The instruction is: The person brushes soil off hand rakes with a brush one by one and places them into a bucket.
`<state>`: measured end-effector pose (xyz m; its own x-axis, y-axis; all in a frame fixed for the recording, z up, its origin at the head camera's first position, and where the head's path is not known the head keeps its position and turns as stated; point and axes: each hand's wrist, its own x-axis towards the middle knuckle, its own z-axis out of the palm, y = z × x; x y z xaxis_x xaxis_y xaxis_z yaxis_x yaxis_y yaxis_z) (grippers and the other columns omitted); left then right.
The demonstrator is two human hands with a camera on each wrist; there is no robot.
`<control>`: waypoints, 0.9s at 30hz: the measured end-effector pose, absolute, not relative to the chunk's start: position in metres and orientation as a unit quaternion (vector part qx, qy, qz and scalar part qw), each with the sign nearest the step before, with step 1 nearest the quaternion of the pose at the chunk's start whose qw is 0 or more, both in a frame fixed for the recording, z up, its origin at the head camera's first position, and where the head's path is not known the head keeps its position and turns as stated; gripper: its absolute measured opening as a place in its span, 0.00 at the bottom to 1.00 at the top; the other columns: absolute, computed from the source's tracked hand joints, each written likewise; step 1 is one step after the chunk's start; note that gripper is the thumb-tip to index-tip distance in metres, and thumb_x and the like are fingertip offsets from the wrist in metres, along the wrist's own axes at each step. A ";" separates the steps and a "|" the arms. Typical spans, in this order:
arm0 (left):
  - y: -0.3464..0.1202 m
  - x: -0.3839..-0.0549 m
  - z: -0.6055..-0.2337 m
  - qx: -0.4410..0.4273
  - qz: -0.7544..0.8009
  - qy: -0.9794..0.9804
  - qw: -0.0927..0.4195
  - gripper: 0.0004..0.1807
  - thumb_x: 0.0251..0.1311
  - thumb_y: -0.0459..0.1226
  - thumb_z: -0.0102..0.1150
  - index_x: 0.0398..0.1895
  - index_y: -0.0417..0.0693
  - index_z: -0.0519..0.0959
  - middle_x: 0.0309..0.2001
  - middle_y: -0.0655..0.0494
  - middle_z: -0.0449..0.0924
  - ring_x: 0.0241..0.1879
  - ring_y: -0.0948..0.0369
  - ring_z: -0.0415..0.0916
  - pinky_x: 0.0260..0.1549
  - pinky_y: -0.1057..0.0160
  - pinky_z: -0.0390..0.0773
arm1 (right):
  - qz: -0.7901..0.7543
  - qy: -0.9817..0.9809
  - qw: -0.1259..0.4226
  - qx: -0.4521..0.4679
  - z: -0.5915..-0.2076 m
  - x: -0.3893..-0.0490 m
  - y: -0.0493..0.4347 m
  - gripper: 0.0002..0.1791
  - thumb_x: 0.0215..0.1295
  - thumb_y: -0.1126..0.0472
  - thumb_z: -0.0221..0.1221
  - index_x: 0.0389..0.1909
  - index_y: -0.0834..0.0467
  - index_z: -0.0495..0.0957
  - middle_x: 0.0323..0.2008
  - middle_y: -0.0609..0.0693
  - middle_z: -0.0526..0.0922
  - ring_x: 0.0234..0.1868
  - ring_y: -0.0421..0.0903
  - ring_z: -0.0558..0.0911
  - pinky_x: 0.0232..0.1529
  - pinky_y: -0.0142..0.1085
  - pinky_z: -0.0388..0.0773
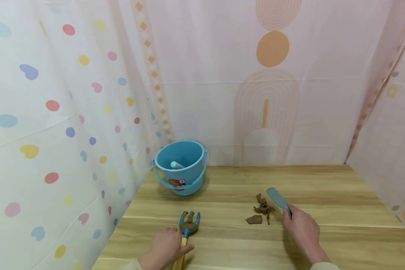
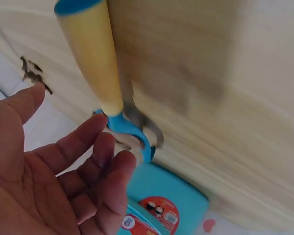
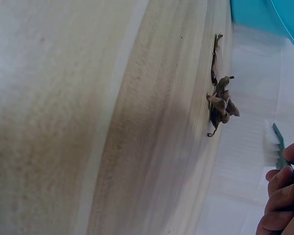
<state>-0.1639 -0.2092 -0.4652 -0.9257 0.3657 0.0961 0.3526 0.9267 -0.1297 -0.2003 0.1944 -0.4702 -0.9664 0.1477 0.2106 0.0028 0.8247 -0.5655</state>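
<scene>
grey-green, white-bristled brush (image 1: 277,198) gripped in right hand (image 1: 303,228), beside curled brown scraps (image 1: 263,208) on wooden tabletop (image 1: 357,228); left hand (image 1: 165,245) loosely bent, thumb wide, at yellow-handled blue fork (image 1: 186,233). hasty sweep could scatter scraps.

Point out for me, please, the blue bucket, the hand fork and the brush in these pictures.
Blue bucket (image 1: 190,176): head view, on the outer wall below the rim.
Hand fork (image 2: 98,73): left wrist view, on the yellow handle.
Brush (image 1: 278,198): head view, on the back of its head.
</scene>
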 end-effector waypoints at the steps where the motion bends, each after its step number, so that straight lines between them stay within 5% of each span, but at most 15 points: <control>1: -0.209 -0.163 -0.466 -0.183 0.054 -0.980 0.055 0.33 0.55 0.66 0.59 0.12 0.48 0.72 0.21 0.55 0.73 0.22 0.56 0.74 0.15 0.59 0.72 | 0.293 -0.947 0.124 -0.040 -0.471 -0.200 0.194 0.12 0.71 0.56 0.49 0.34 0.57 0.77 0.12 0.46 0.62 0.15 0.44 0.62 0.15 0.37 0.58; 11: -0.201 -0.160 -0.470 -0.143 0.029 -0.989 -0.009 0.30 0.51 0.61 0.67 0.20 0.43 0.75 0.23 0.55 0.71 0.25 0.56 0.74 0.22 0.54 0.76 | 0.292 -0.948 0.120 -0.047 -0.472 -0.201 0.195 0.13 0.70 0.57 0.47 0.24 0.53 0.69 0.13 0.46 0.61 0.15 0.43 0.61 0.16 0.36 0.56; 18: -0.204 -0.161 -0.474 -0.113 0.013 -0.992 -0.055 0.24 0.51 0.55 0.67 0.19 0.46 0.71 0.20 0.57 0.66 0.19 0.60 0.65 0.19 0.58 0.69 | 0.293 -0.948 0.113 -0.049 -0.471 -0.200 0.195 0.13 0.71 0.57 0.47 0.24 0.53 0.69 0.13 0.46 0.61 0.15 0.44 0.61 0.16 0.36 0.55; 27: -0.203 -0.171 -0.484 -0.130 -0.006 -0.991 0.023 0.19 0.50 0.45 0.68 0.15 0.49 0.69 0.18 0.59 0.64 0.17 0.62 0.61 0.14 0.61 0.65 | 0.291 -0.949 0.116 -0.042 -0.471 -0.197 0.193 0.10 0.71 0.57 0.48 0.31 0.55 0.75 0.12 0.46 0.61 0.14 0.44 0.61 0.15 0.36 0.56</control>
